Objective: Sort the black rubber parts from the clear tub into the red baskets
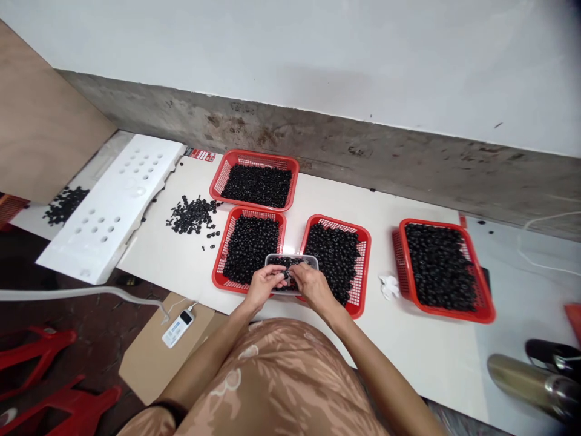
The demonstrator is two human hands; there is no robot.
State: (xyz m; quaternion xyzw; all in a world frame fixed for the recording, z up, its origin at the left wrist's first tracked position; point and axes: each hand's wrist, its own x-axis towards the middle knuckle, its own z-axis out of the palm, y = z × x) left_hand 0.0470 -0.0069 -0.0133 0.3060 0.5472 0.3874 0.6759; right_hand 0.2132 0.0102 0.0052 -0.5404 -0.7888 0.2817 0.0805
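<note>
A clear plastic tub (313,260) with small black parts in it stands at the near ends of two red baskets. Over it, my left hand (267,283) and my right hand (309,280) meet with their fingertips close together. Both hands are closed in a pinch; what they hold is too small to make out. To the left of the tub is a red basket (218,275) of black ring-like parts (252,245). On its right a second red basket (361,303) holds similar black parts (333,257).
Behind stands another red basket (218,181) of small black pieces. A loose pile of black parts (193,215) lies left, beside a white perforated panel (109,209). Farther right are a crumpled white tissue (389,286), a full red basket (488,309) and a metallic bottle (521,375).
</note>
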